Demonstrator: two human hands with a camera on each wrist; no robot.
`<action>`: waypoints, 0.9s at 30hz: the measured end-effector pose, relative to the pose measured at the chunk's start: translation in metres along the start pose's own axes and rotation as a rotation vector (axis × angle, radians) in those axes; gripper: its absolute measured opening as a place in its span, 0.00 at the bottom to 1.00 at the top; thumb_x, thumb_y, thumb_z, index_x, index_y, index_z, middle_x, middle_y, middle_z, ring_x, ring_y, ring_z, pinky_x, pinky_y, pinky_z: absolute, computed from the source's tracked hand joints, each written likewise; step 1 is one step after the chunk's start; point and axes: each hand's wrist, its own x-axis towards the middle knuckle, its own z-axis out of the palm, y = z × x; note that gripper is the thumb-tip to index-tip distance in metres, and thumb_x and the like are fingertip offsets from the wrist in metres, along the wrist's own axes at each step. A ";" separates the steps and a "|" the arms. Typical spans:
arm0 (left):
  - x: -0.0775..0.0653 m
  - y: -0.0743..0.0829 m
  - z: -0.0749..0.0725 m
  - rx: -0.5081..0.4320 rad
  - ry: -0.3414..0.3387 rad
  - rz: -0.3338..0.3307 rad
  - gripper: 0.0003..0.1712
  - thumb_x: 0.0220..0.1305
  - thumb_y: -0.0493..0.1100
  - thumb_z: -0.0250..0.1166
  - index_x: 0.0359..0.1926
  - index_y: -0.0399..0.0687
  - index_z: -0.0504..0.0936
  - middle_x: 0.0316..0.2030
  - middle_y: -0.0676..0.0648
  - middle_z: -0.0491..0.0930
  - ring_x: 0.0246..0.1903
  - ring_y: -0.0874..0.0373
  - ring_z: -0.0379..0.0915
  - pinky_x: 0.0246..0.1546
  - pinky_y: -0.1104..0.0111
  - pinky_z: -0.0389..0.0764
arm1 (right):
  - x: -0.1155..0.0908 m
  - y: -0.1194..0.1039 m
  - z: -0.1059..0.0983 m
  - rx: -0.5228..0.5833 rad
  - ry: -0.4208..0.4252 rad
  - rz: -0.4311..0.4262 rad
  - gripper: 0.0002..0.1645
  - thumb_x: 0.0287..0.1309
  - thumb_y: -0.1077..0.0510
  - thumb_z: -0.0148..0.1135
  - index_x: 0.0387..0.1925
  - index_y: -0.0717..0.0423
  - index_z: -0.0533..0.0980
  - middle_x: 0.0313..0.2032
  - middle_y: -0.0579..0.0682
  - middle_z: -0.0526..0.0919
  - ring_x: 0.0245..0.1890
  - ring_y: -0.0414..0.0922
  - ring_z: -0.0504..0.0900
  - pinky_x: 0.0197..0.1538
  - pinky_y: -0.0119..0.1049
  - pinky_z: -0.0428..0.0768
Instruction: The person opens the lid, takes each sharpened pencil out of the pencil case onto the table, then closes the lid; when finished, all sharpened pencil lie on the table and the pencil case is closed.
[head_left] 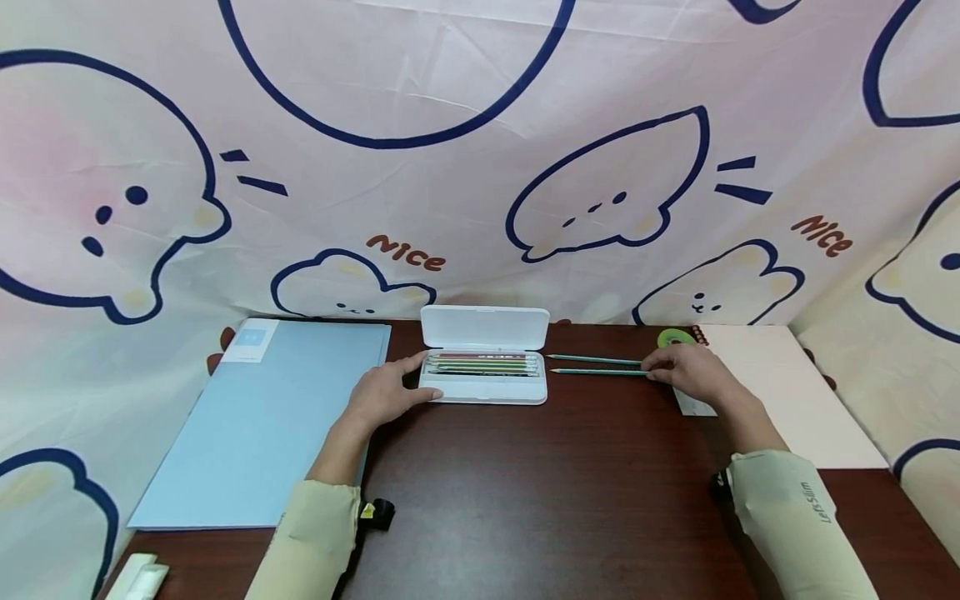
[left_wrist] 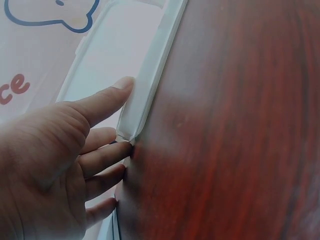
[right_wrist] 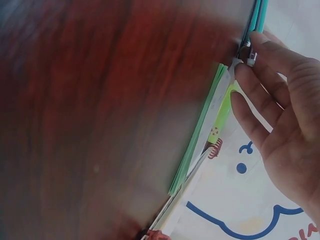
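Note:
A white pencil case lies with its lid raised and several pencils inside. My left hand holds its left end, the thumb over the front part and the other fingers at the end. In the left wrist view the thumb lies on the rim of the case. Right of the case, two teal pencils lie roughly parallel, an upper pencil and a lower pencil. At their far right ends, my right hand pinches them. The right wrist view shows an eraser end by the fingers.
A large light-blue folder lies at left. On the right are a pale sheet-like pad, a green tape roll and a small card. A patterned cloth stands behind the table. White packets sit at front left.

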 end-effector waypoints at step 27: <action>-0.002 0.001 -0.001 -0.005 0.002 0.012 0.47 0.61 0.61 0.72 0.77 0.58 0.64 0.71 0.41 0.71 0.68 0.37 0.68 0.63 0.43 0.73 | 0.013 0.002 0.003 -0.094 0.032 0.010 0.07 0.65 0.59 0.66 0.41 0.50 0.88 0.42 0.52 0.89 0.45 0.54 0.83 0.52 0.58 0.79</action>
